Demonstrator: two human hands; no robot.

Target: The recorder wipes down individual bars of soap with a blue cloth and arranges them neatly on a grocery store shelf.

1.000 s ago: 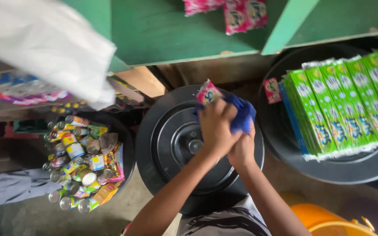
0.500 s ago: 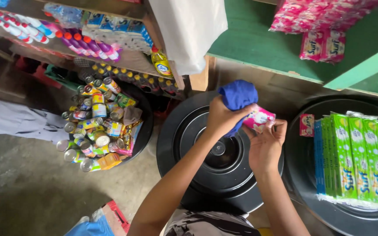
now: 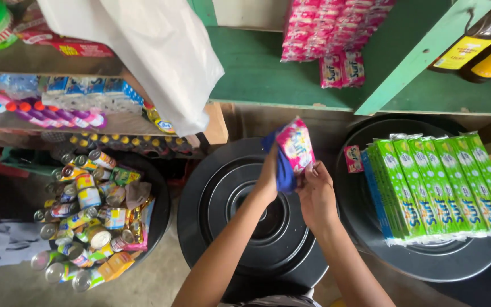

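Nearest the camera, two bare forearms rise from the bottom edge over the round black plastic drum lid point(image 3: 245, 227); the left hand point(image 3: 269, 177) is closed around a bunched blue cloth point(image 3: 282, 170) and presses it against the back of a pink and white sachet pack point(image 3: 295, 145), while the right hand point(image 3: 315, 190) pinches the pack's lower edge between narrow fingers point(image 3: 308, 170); the pack is held upright in the air above the far rim of that lid, touching nothing but cloth and hands. As a judgement, wiping goes best with the right hand keeping the thin pack taut and flat while the cloth strokes along its whole face, and with the grip kept light, since a soft sachet creases easily. To the left of the lid, a black tub point(image 3: 157, 227) is heaped with mixed tin cans point(image 3: 89, 219); to the right, a second black drum lid point(image 3: 370, 239) carries a row of green sachet strips point(image 3: 444, 185), with one small pink sachet point(image 3: 353, 158) at its left edge. Farther off, the green wooden shelf point(image 3: 257, 74) bears stacked pink sachets point(image 3: 325, 34) at its back edge and amber bottles point(image 3: 484, 40) in its right corner; a white plastic bag point(image 3: 149, 51) hangs over its left side.
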